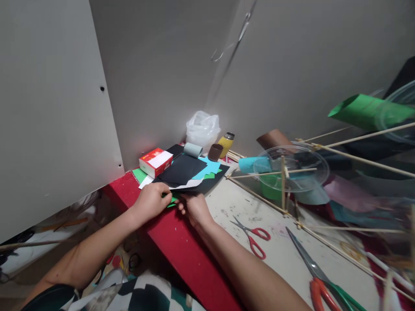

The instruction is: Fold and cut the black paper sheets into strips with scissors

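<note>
At the table's near edge my left hand (154, 201) is closed, thumb against fingers, on the edge of a green paper (174, 198) beneath the pile. Close to its right, my right hand (195, 207) has its fingers curled at the lower edge of a large black paper sheet (210, 181); its fingertips are partly hidden. More sheets lie over these: a smaller black sheet (183, 168), a torn-edged white one and a cut light blue paper (210, 166). A red box (156, 161) rests on the pile's left side.
Small scissors (251, 233) and larger scissors (313, 268) lie on the table to the right. A stick frame (259, 201) with plastic lids and paper rolls spreads beyond them. A white plastic bag (202, 129), a yellow bottle (226, 144) and a brown roll (215, 152) stand behind the papers.
</note>
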{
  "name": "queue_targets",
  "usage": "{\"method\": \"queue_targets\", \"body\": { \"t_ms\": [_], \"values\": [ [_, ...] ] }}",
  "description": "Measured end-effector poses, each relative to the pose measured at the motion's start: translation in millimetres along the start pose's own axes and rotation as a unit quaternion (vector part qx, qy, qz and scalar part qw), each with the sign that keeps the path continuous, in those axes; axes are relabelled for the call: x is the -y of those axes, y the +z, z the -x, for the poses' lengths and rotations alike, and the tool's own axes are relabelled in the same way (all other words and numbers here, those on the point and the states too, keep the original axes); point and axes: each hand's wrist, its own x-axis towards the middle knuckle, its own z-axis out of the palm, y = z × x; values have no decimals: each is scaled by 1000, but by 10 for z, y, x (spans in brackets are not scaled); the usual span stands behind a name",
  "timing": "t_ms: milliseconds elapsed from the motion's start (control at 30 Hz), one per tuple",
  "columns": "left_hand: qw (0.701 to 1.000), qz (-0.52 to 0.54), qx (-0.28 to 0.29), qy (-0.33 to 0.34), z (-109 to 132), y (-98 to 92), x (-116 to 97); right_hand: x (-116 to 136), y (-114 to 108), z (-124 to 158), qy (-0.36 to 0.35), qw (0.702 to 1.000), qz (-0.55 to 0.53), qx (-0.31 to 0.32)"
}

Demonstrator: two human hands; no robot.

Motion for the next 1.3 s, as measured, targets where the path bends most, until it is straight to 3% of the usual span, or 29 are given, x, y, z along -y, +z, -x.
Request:
{"method": "queue_targets", "body": {
  "t_ms": [167, 400, 733, 1033, 1167, 1300],
  "values": [
    [1000, 2, 18, -4, -5, -44, 1, -2, -24, 14, 3, 1000, 0, -22],
    [992, -123, 0, 28, 57, 75, 2, -33, -53, 40, 23, 999, 27, -30],
    [989, -139, 1, 45, 128, 199, -7, -11, -157, 126, 38, 997, 50, -51],
    [991, -122, -26, 44, 121, 214, -1, 79, -189, 275, 55, 995, 82, 26],
    [994, -91, -27, 45, 101, 171, 19, 19, -190, 278, 32, 994, 108, 10],
    [998, -3, 15, 56, 61, 69, 61, -23, -165, 266, 4, 993, 121, -12]
  ]
}}
